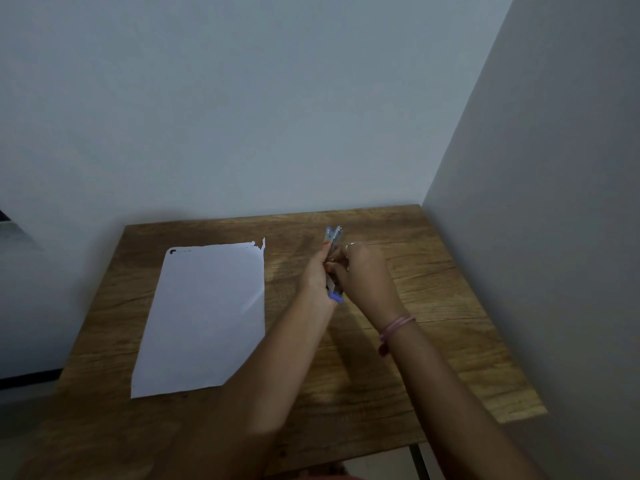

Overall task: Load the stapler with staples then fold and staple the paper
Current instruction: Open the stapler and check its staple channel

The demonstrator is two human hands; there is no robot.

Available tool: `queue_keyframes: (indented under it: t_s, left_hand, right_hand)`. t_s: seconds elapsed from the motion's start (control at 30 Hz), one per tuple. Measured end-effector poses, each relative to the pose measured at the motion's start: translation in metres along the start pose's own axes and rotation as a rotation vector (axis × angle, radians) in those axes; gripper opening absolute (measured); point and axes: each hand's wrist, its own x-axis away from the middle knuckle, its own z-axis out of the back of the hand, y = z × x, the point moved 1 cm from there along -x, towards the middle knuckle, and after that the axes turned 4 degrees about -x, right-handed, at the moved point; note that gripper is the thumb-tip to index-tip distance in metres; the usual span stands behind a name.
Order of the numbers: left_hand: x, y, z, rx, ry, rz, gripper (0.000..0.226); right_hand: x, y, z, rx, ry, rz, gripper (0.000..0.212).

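A small blue and silver stapler [333,237] is held above the wooden table [433,271], its metal tip pointing away from me and its blue rear end showing below my palms. My left hand [316,271] grips its left side. My right hand [363,271] is closed against its right side, fingers pinched at the middle of the stapler; whether staples are between them is hidden. A white sheet of paper [204,317] lies flat on the left part of the table, with a torn far right corner.
The table stands in a corner, with a pale wall behind it and another wall [554,237] along its right edge. A pink band [394,327] circles my right wrist. My left forearm crosses over the paper's near right corner.
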Motion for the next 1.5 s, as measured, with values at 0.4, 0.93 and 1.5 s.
queue_keyframes:
  t_s: [0.4, 0.93, 1.5]
  left_hand:
    - [-0.009, 0.012, 0.01, 0.072, -0.228, 0.095, 0.019]
    - [-0.03, -0.008, 0.035, -0.302, -0.361, 0.002, 0.022]
    - [-0.047, -0.014, 0.034, -0.543, -0.316, -0.281, 0.025]
  right_hand:
    - [0.003, 0.019, 0.028, -0.455, -0.273, 0.087, 0.03]
    - [-0.008, 0.071, 0.037, -0.811, 0.039, -0.251, 0.039]
    - [0.003, 0.088, 0.021, -0.412, -0.045, 0.121, 0.069]
